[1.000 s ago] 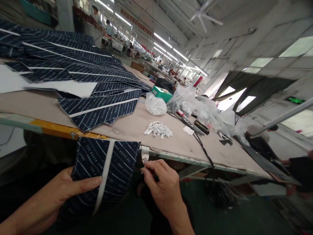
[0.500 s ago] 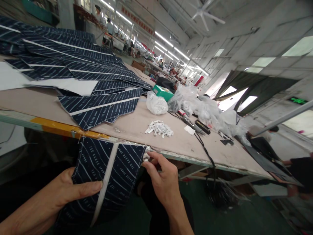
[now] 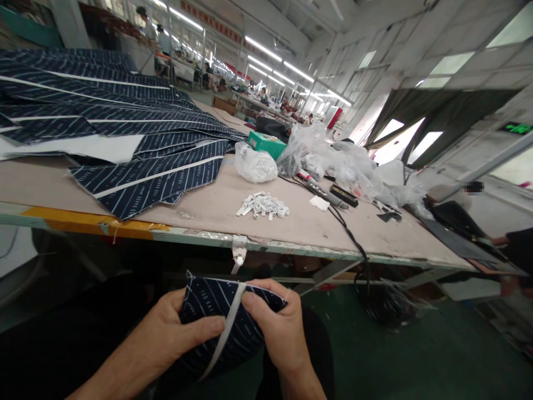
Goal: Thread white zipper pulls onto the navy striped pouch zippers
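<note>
item 1, left hand (image 3: 175, 328): closed on the left side of the fabric piece (image 3: 208, 300), thumb laid across it up to the white strip (image 3: 227, 330).
item 2, right hand (image 3: 281, 328): closed on the same piece from the other side, thumb pressed just beside the strip, fingers curled over the top right edge.
item 3, fabric piece: navy with pale slanted stripes, held between both hands, below the table edge (image 3: 333, 258) and, as i read it from here, apart from it.
item 4, metal tab (image 3: 239, 256): hangs off the table edge just above the hands.
item 5, white tags (image 3: 262, 204): loose heap on the table, beyond the right hand.
item 6, stacked navy fabric (image 3: 125, 128): beyond and left of the left hand.
item 7, clear bag (image 3: 255, 164) and green box (image 3: 266, 143): farther out, past the tags.
item 8, black cable (image 3: 353, 244): drops over the table edge, right of the right hand.
</note>
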Motion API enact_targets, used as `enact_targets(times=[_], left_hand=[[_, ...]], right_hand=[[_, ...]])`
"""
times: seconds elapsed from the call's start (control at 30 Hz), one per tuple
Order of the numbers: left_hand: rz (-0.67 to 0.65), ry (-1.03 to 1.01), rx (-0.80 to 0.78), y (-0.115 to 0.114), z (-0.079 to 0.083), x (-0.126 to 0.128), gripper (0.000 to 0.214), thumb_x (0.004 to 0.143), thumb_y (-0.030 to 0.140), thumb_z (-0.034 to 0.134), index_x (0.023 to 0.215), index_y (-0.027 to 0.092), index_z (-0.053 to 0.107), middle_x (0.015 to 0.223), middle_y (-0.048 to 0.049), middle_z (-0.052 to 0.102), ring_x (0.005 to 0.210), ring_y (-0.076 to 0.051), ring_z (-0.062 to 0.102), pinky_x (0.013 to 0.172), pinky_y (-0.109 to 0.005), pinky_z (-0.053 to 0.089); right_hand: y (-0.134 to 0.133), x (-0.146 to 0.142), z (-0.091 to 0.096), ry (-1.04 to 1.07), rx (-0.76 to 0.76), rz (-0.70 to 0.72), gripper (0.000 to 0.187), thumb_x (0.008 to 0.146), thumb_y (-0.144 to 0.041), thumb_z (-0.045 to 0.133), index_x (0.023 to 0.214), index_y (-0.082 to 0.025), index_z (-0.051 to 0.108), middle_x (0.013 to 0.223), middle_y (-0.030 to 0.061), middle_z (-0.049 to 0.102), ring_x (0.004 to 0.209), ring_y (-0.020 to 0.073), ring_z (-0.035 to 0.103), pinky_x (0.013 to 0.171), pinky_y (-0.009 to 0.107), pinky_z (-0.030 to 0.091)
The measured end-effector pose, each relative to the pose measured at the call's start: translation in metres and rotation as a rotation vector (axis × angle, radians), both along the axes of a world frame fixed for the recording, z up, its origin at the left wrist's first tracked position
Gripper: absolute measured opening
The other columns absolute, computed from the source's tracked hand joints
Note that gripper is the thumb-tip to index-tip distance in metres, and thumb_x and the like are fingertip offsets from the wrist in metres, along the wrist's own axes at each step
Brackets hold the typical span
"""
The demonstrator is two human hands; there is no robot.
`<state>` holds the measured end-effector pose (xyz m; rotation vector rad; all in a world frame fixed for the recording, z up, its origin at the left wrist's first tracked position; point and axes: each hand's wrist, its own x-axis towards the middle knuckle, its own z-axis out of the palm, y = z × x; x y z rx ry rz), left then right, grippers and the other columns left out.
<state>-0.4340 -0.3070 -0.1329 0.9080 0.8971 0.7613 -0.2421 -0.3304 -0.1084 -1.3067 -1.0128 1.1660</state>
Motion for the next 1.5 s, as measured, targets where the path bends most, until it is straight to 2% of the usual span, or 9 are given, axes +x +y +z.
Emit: enact_targets(times=[0.23,0.4,0.5,0.6,0.73,0.9,1.03,1.2,1.5], left_hand=[[0.090,0.125,0.047,0.010,0.027,0.018,0.035,0.071,0.054,0.092,0.078,0.020,0.084,0.068,-0.0002,0.076,0.066,-0.017,0.065,0.065,-0.022,0.051],[0.184,-0.017,-0.168,0.013,0.024,0.029,0.047,0.047,0.055,0.102,0.062,0.016,0.080,0.058,-0.0002,0.069,0.057,-0.014,0.058,0.057,-0.022,0.047],[0.213,-0.042,-0.208,0.011,0.021,0.032,0.047,0.045,0.056,0.103,0.061,0.019,0.079,0.057,0.0019,0.069,0.057,-0.014,0.059,0.056,-0.022,0.048],[0.163,-0.061,-0.185,0.006,0.018,0.033,0.044,0.053,0.054,0.103,0.074,0.020,0.085,0.073,-0.0020,0.081,0.069,-0.018,0.069,0.069,-0.025,0.056],[0.167,-0.103,-0.200,0.003,0.018,0.031,0.040,0.056,0.051,0.103,0.076,0.021,0.086,0.076,-0.0031,0.085,0.070,-0.019,0.073,0.069,-0.025,0.058],[0.302,-0.097,-0.320,0.009,0.023,0.022,0.050,0.042,0.055,0.106,0.067,0.017,0.085,0.067,-0.0078,0.082,0.064,-0.021,0.072,0.065,-0.025,0.060],[0.301,-0.132,-0.314,0.013,0.028,0.016,0.040,0.054,0.050,0.103,0.064,0.018,0.081,0.068,-0.0067,0.081,0.064,-0.023,0.074,0.067,-0.030,0.064],[0.264,-0.133,-0.290,0.017,0.033,0.016,0.035,0.061,0.045,0.100,0.080,0.019,0.087,0.075,-0.0084,0.084,0.070,-0.028,0.078,0.069,-0.033,0.065],[0.196,-0.182,-0.301,0.022,0.035,0.018,0.032,0.059,0.042,0.100,0.080,0.021,0.088,0.070,-0.0081,0.083,0.063,-0.028,0.077,0.063,-0.033,0.064]], right_hand=[[-0.001,0.009,-0.003,-0.245,0.319,0.089,0.009,0.088,-0.022,0.076,0.088,-0.022,0.085,0.078,0.0016,0.078,0.069,0.0145,0.069,0.065,0.022,0.052],[-0.003,0.013,-0.002,-0.505,0.802,0.153,0.016,0.094,-0.008,0.067,0.098,-0.017,0.081,0.080,0.0067,0.076,0.069,0.0151,0.068,0.065,0.024,0.053],[-0.004,0.011,-0.002,-0.577,0.907,0.078,0.018,0.093,-0.007,0.065,0.099,-0.016,0.079,0.078,0.0062,0.075,0.068,0.0157,0.066,0.064,0.026,0.053],[0.000,0.010,-0.004,-0.423,0.701,-0.057,0.016,0.091,-0.008,0.071,0.094,-0.020,0.081,0.077,0.0021,0.076,0.067,0.0139,0.069,0.065,0.022,0.054],[0.007,0.013,-0.007,-0.148,0.378,0.067,0.003,0.080,-0.021,0.087,0.080,-0.021,0.085,0.073,0.0013,0.074,0.064,0.0134,0.067,0.060,0.021,0.053],[0.006,0.007,-0.011,0.162,0.283,0.144,0.008,0.079,-0.028,0.090,0.077,-0.021,0.086,0.073,0.0048,0.077,0.068,0.0166,0.068,0.068,0.026,0.056],[0.010,-0.003,-0.008,0.498,0.006,0.102,0.028,0.074,-0.042,0.087,0.061,-0.018,0.080,0.055,0.0042,0.070,0.046,0.0146,0.058,0.053,0.028,0.052],[0.023,-0.010,0.003,0.530,-0.137,0.062,0.036,0.060,-0.041,0.087,0.044,-0.017,0.064,0.040,0.0020,0.057,0.038,0.0108,0.049,0.045,0.023,0.043],[0.030,-0.012,0.004,0.537,-0.246,0.019,0.021,0.051,-0.032,0.080,0.051,-0.018,0.063,0.040,-0.0024,0.051,0.036,0.0087,0.041,0.042,0.022,0.038]])
